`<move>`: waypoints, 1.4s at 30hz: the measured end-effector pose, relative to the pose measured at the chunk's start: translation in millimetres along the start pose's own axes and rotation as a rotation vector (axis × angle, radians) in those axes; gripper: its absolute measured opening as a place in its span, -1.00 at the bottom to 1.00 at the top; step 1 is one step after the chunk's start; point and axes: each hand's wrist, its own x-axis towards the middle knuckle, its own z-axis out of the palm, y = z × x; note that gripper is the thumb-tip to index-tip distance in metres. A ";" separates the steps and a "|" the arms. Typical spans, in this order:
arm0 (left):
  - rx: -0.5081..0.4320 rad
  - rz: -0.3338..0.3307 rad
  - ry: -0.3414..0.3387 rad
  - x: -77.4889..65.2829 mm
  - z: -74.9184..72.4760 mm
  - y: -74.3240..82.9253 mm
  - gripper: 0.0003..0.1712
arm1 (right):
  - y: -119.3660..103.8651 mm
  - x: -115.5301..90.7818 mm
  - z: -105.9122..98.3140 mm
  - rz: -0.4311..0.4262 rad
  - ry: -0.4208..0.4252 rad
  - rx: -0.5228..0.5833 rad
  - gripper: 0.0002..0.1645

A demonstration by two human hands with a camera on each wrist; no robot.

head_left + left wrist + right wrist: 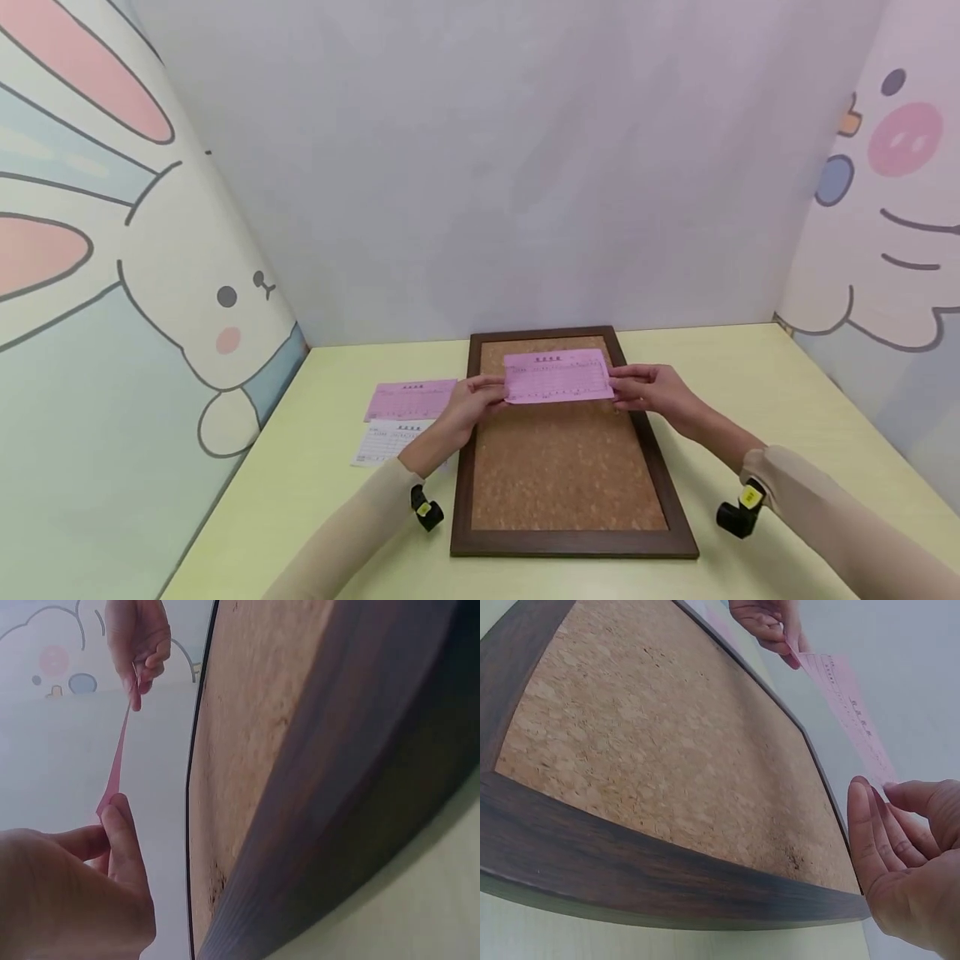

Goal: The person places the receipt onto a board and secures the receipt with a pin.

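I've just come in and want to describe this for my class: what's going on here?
A person holds a pink slip by its two ends, the left hand pinching one and the right hand the other. The slip is held up off a framed corkboard, over its far part. The board lies on a table. To its left lie another pink slip and, nearer the person, a white slip.

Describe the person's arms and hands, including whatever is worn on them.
The left sleeve and right sleeve are long and plain beige. The left wrist device and right wrist device are small and black, each with a yellow label. The left hand and right hand are ungloved.
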 end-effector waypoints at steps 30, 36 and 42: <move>-0.048 -0.102 -0.011 46.9 -10.5 14.3 -0.69 | -7.7 27.6 8.8 -0.084 0.115 -0.030 -0.44; -0.059 -0.144 -0.020 50.4 -11.6 10.4 -0.65 | -2.4 32.6 9.5 -0.044 0.114 -0.004 -0.45; -0.027 -0.115 -0.035 52.0 -9.8 14.6 -0.61 | -1.6 38.6 8.5 -0.041 0.124 -0.004 -0.46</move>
